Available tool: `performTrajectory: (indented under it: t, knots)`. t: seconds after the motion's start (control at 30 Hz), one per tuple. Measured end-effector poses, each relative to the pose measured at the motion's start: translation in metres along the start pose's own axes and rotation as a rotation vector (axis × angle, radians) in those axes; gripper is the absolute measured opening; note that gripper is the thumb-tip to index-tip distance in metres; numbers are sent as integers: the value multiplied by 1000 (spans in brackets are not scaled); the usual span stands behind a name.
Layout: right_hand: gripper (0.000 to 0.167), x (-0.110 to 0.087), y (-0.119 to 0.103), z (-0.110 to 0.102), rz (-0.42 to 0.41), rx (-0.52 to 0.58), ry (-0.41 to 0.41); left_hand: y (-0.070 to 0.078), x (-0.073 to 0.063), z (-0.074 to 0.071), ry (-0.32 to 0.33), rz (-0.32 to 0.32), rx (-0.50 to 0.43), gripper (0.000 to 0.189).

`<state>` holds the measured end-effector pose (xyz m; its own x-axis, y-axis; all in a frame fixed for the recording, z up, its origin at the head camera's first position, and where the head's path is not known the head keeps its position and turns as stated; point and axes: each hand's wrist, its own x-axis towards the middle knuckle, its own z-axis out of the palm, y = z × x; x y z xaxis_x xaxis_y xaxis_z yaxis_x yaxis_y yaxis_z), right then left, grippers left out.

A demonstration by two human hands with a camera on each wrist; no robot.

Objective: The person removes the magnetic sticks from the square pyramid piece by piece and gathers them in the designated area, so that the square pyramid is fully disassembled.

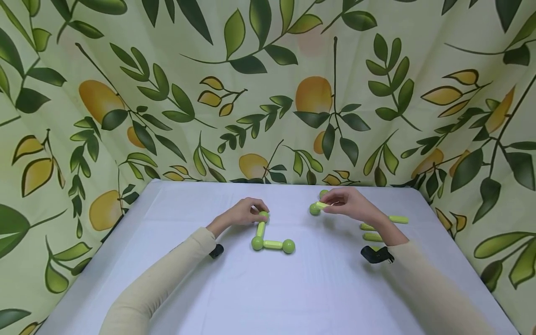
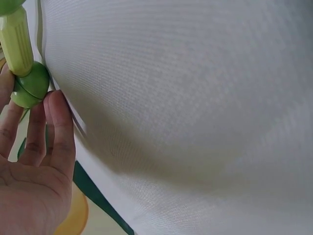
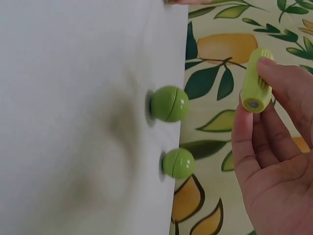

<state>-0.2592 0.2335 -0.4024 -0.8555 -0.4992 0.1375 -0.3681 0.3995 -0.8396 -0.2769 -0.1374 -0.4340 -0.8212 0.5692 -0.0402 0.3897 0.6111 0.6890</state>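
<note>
Three green balls (image 1: 257,243) and two pale rods (image 1: 273,245) formed an L between the side edges of the tabletop (image 1: 310,293); your left hand (image 1: 244,212) pinched its far ball (image 2: 32,85). Your right hand (image 1: 351,204) pinched a loose rod (image 3: 257,85), near two single balls (image 3: 168,104) toward the far edge. More rods (image 1: 371,237) lay toward the right edge.

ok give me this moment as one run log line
left hand: holds end ball of bent rod-and-ball chain | right hand: pinches rod | two separate balls: on table
</note>
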Motion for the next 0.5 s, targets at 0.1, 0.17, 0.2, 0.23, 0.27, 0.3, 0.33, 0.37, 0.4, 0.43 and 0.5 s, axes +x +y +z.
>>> performTrajectory:
  t: [0.1, 0.17, 0.2, 0.23, 0.27, 0.3, 0.33, 0.37, 0.4, 0.43, 0.5]
  knots:
    - [24, -11, 3, -8, 3, 5, 3, -1, 0, 0, 1, 8, -3, 21]
    - [22, -19, 6, -14, 11, 4, 4, -1, 0, 0, 1, 13, -6, 21]
    - [21, -22, 8, -17, 17, 2, 4, -1, -1, 0, 0, 15, -9, 21]
    - [20, -26, 9, -19, 17, -9, 7, -1, -1, 0, -1, 15, -11, 21]
    - [20, -31, 11, -22, 20, -16, 10, -1, -1, 0, -1, 14, -13, 21]
    - [20, -35, 13, -25, 26, -28, 14, -1, 0, 0, -2, 12, -16, 21]
    - [20, -40, 15, -28, 33, -37, 21, -1, 0, 0, -3, 11, -20, 21]
    - [19, -44, 17, -31, 40, -43, 27, -1, 0, 0, -3, 8, -23, 21]
    - [19, -48, 19, -34, 48, -50, 30, -2, 0, 0, -3, 6, -27, 21]
    - [20, -52, 21, -36, 56, -60, 34, -2, 0, 0, -3, 6, -28, 21]
    - [20, -62, 25, -42, 74, -74, 45, -2, -1, 0, -2, 6, -33, 21]
